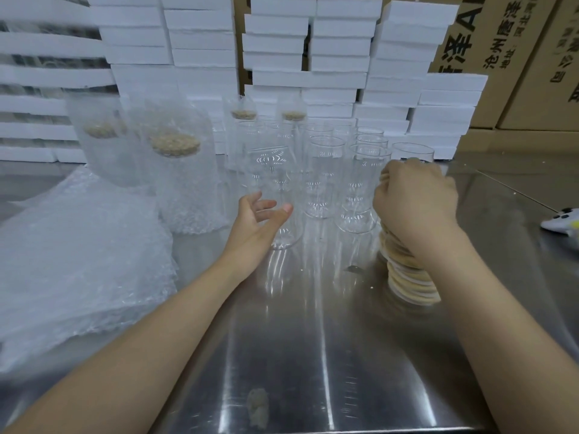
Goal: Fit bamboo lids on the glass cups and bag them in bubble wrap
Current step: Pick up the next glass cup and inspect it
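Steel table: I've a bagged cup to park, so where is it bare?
Bare: the near middle of the table, between the bubble wrap pile and the lid stack; also the strip from the lid stack right to the white controller. Crowded: the back, with glass cups and bagged cups.

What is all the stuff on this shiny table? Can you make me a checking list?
Surface: steel table, shiny, streaked with reflections.
Job's things: glass cups stand upright in a cluster, no lids on them; stack of bamboo lids at right; bagged cups with lids stand at left; bubble wrap bags piled at left.
Clutter: white gadget at the right edge; pale smudge near the front.
Hands: left hand open, fingers spread by the nearest cup; right hand grips the top of that stack.
Cables: nothing seen.
Surroundings: foam boxes stacked behind; cardboard cartons at right.
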Motion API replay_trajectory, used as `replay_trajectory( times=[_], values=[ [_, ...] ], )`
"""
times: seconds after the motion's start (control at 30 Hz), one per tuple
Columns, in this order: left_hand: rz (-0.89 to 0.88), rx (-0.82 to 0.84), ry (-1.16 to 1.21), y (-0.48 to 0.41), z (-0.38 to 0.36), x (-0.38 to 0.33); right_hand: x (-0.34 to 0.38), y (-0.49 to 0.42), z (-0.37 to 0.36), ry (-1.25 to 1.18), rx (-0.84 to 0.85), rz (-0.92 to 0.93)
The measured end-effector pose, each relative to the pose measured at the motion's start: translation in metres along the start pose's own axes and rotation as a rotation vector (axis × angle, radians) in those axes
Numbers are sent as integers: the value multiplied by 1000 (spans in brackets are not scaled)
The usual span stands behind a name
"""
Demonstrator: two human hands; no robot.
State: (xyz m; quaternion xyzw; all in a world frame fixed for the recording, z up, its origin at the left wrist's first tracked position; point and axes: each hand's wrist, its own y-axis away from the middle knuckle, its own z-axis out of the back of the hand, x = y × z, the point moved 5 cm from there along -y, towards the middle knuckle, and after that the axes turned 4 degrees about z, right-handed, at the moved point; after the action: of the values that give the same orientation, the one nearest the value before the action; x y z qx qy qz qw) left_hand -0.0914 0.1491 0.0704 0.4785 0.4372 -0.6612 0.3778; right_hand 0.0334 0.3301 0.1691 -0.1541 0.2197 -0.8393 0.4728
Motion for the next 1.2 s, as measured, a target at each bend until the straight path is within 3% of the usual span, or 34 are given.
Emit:
replay_trajectory(
  times=[0.13,0.23,0.3,0.4,0.5,0.8,0.93,0.97,1.07,1.2],
  values=[
    [8,8,-21,-1,0,2,15,7,12,-76,-212,98],
    [12,3,-18,-2,0,3,33,16,18,-562,-317,230],
    [15,-9,-10,-4,0,4,46,18,1,-1085,-58,171],
    [34,-40,21,-6,2,7,63,30,-39,-1790,511,-275],
    [71,-113,51,-8,9,10,66,35,-59,-2110,721,-575],
    [96,-144,51,-9,12,12,67,30,-61,-2456,752,-663],
    [54,-106,40,-7,9,10,64,20,-49,-2498,494,-465],
    [37,-89,37,-7,8,8,62,18,-45,-2411,360,-342],
    [-26,4,21,-2,0,3,50,16,-22,-1769,-116,106],
    [-110,156,-38,9,-15,-3,48,23,-12,-1528,-354,243]
  ],
)
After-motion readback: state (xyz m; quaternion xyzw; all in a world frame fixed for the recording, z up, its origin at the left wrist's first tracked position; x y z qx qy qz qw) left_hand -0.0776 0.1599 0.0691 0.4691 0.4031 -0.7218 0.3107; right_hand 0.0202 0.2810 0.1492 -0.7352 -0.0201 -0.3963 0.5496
